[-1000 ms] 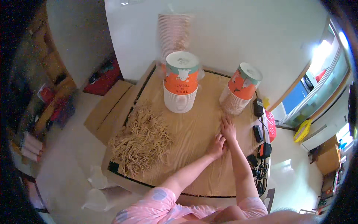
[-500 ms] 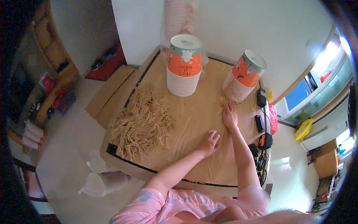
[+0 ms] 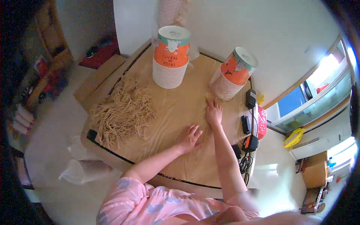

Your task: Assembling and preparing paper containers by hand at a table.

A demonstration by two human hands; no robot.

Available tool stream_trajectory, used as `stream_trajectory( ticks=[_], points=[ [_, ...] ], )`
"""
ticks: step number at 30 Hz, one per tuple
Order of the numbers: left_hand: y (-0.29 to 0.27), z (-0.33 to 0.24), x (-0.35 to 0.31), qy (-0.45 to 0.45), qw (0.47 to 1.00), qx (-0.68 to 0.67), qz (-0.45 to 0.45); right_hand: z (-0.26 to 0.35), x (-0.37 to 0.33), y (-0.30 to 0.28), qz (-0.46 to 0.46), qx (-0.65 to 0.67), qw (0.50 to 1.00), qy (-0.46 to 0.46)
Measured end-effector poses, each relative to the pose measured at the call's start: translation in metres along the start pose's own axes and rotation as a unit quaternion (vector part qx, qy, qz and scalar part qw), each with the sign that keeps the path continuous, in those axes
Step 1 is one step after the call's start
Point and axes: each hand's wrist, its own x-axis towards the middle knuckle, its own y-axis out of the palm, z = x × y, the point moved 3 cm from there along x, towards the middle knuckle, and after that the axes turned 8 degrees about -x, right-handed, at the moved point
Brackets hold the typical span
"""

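My right hand point(image 3: 214, 113) lies with its fingers stretched out on the wood-grain table, just in front of the right stack of paper cups point(image 3: 232, 73). A few tan strands seem to lie at its fingertips, too small to make out. Nearer to me, my left hand point(image 3: 190, 139) rests on the table with fingers loosely bent and apart, holding nothing. A taller stack of upturned paper cups point(image 3: 171, 56), orange, teal and white, stands at the back left of the hands. To the left spreads a tangled pile of tan twine point(image 3: 122, 112).
Black power adapters point(image 3: 250, 98) and coiled cables point(image 3: 245, 164) line the table's right edge, beside a red patterned item point(image 3: 261, 122). Behind the taller stack rises another wrapped cup stack point(image 3: 172, 13). Cardboard point(image 3: 99, 78) and bagged cups point(image 3: 88, 171) sit off the table's left side.
The whole view has shifted, so the table and everything on it appear farther left. Both hands keep nearly the same places on the table.
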Motion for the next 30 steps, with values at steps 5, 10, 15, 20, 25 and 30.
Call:
stream_trajectory(
  ticks=[5,10,15,20,25,30],
  points=[
    [-0.008,-0.007,-0.001,-0.032,0.998,0.045,0.034,0.008,-0.003,-0.006,-0.067,0.009,0.997,-0.026],
    [-0.025,0.004,0.014,-0.085,0.991,-0.100,-0.009,-0.009,0.018,0.012,0.017,0.058,0.997,0.042],
    [-0.137,0.114,0.056,-0.096,0.970,-0.055,-0.214,0.074,0.118,-0.016,-0.114,0.089,0.986,-0.087],
    [-0.239,0.201,0.117,-0.247,0.914,0.076,-0.313,0.098,0.191,-0.011,-0.143,0.364,0.920,-0.005],
    [-0.241,0.216,0.194,-0.299,0.903,-0.071,-0.300,0.050,0.233,0.019,0.001,0.380,0.918,0.109],
    [-0.283,0.301,0.172,-0.345,0.849,-0.227,-0.330,0.135,0.225,-0.026,0.155,0.552,0.808,0.135]
  ],
)
